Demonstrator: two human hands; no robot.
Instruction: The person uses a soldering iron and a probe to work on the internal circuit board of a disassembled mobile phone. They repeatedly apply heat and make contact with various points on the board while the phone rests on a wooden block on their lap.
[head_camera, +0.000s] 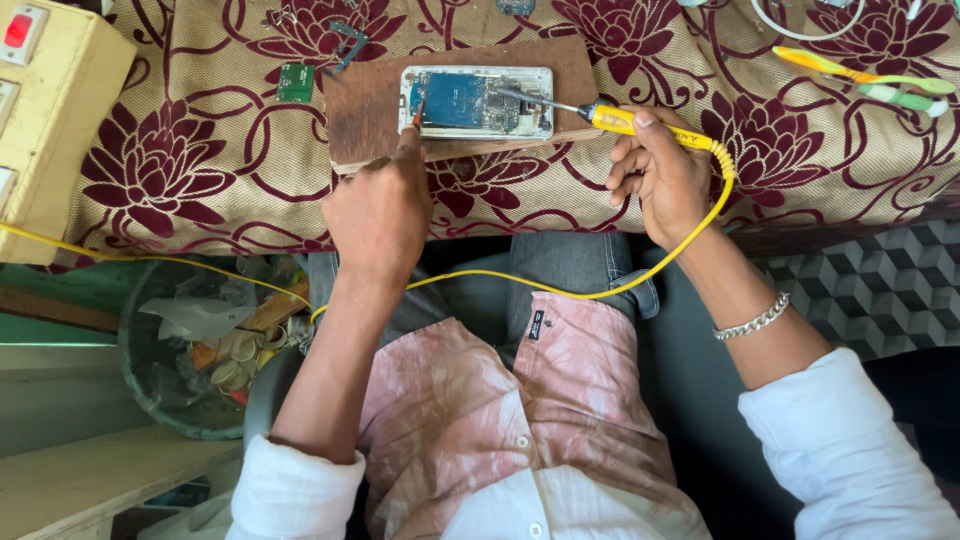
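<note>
The left hand (378, 215) pinned the phone (476, 101) on the board (365, 110), fingers pinching a small tool. The right hand (662, 172) gripped the iron (640, 126); its tip should touch lightly, wrist braced.

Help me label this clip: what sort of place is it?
Likely a small phone repair bench. An opened phone lies on a wooden board, the right hand holds a soldering iron, and a loose circuit board lies nearby.

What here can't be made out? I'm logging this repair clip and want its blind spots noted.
Head view:
- Left hand: its fingertips and the small orange tool, hidden behind the hand.
- Soldering iron tip contact on the opened phone: too small.
- Cream switch box: cut by left edge.
</note>
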